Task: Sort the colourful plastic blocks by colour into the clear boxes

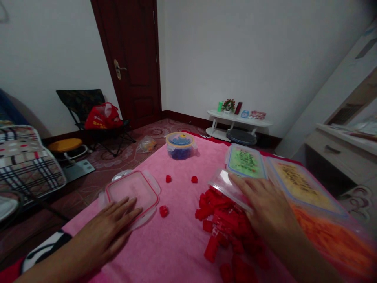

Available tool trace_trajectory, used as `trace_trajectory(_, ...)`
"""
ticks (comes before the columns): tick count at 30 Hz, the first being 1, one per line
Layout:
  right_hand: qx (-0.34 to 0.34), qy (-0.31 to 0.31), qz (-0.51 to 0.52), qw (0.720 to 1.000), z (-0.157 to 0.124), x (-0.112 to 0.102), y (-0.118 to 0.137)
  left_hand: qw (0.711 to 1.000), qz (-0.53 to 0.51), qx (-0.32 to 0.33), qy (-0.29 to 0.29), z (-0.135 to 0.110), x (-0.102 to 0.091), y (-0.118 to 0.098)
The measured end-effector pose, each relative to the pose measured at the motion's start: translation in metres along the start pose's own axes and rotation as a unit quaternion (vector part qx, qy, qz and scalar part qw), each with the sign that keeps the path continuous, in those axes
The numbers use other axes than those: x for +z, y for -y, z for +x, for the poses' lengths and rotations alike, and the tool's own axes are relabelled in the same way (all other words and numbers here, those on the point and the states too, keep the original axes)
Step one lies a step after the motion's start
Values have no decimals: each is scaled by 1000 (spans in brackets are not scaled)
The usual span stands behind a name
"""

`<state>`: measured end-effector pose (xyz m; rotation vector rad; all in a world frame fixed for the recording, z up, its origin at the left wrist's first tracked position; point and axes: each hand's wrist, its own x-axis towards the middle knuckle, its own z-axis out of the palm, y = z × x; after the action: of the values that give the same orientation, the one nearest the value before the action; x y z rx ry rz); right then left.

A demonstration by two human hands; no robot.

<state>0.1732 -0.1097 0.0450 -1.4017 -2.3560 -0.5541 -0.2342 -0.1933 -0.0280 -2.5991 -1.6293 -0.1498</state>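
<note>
My left hand point(118, 220) lies flat on a clear lid point(132, 190) with a red seal, its fingers stretched out. My right hand point(265, 200) grips a clear plastic container point(226, 184), which is tipped over a heap of red building blocks point(226, 224). Part of the container is hidden behind my fingers. Loose red blocks lie between my hands: one block point(163, 211) beside the lid, another block point(168, 179) farther back, and a third block point(194, 179) nearer the heap.
On the pink cloth point(176, 251) stands a round tub point(180, 146) of blue pieces. To the right are a box of green pieces point(246, 162), a box of yellowish pieces point(306, 186) and a box of orange pieces point(332, 236). A drawer cabinet point(338, 153) stands beyond.
</note>
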Motion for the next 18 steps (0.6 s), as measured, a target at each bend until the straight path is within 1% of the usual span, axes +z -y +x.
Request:
trace_trajectory(3,-2,-18,-26,1000,-4,-10,-1,1000,2,8,-15,0,-5,-1)
trace_trajectory(6,-13,-57,-42,997,-5,-18,-4,1000,9,8,-13,1,-9,-2)
trace_trajectory(11,-4,-130,-53,990,-7,-24,-7,1000,3,8,-1,2,-1,4)
trace_trajectory(13,-11,-155,-38,987,-9,-24,-8,1000,-7,7,3,1,3,8)
trace_trajectory(15,-10,-185,-1,983,-9,-23,-9,1000,-25,5,10,1,3,10)
trace_trajectory(16,6,-203,23,979,-9,-23,-10,999,-35,2,13,3,1,10)
trace_trajectory(17,36,-218,51,974,-7,-23,-11,999,-46,-2,17,6,-2,9)
trace_trajectory(18,81,-225,83,967,-4,-22,-12,998,-59,-6,18,10,-6,7)
